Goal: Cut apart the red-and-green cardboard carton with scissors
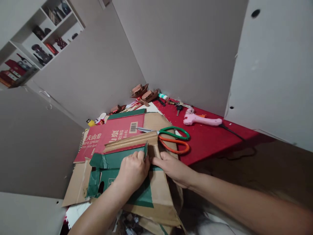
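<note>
A flattened cardboard box [158, 189], brown with green printed panels, lies tilted at the table's near edge. My left hand [134, 169] is closed on its green flap, fingers curled over the edge. Close beside it, my right hand [171, 166] grips the cardboard by the flap's right end, thumb on top and fingers hidden beneath. Just above the hands rest scissors [174, 139] with one green and one orange handle, their blades lying over the cardboard. A red cardboard panel [122, 129] with white lettering and a barcode lies behind.
A pink glue gun [202, 119] with a black cord lies on the red tabletop [202, 140]. Small brown model boats [149, 94] and a white-and-green tube [163, 96] sit at the back corner. Grey walls [186, 49] enclose the table; shelves [36, 39] hang upper left.
</note>
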The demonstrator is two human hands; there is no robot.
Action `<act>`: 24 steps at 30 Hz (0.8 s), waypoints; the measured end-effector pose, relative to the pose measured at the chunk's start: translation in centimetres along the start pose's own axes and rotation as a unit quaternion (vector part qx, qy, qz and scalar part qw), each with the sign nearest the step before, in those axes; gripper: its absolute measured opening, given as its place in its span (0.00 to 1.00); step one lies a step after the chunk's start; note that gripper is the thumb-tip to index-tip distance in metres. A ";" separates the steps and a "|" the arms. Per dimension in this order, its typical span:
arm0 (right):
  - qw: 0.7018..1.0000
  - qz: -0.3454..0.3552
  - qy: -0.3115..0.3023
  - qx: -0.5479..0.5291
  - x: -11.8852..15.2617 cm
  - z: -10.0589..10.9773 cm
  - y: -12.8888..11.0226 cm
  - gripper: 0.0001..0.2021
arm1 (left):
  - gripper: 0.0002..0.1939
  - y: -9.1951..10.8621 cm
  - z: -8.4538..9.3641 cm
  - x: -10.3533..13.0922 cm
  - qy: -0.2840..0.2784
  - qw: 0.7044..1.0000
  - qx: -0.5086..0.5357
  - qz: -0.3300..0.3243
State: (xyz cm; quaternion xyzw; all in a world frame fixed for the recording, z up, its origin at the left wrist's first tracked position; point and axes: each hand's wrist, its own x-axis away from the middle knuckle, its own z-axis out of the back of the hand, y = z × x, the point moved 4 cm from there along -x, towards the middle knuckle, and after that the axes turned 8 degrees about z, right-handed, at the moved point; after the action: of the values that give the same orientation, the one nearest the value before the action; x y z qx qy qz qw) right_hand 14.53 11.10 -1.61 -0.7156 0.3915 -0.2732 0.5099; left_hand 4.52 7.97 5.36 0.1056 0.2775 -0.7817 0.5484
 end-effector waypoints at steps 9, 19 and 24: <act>0.996 0.006 -0.070 0.045 0.7 0.0 -1.6 0.15 | 0.16 -2.6 1.0 -0.1 0.029 0.946 0.319 0.055; 0.996 -0.039 -0.060 0.052 0.2 1.2 0.2 0.13 | 0.18 -2.6 -0.8 0.0 -0.080 0.900 0.404 0.146; 0.993 -0.056 -0.046 0.090 0.2 1.2 -0.7 0.09 | 0.14 -1.0 -0.8 0.0 -0.054 0.977 0.192 0.076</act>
State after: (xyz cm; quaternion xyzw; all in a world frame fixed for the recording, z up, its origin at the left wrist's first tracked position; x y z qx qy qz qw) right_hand 15.75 11.67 -1.29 -0.6991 0.3008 -0.3020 0.5740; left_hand 3.48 8.64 5.02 0.1872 0.0839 -0.7812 0.5896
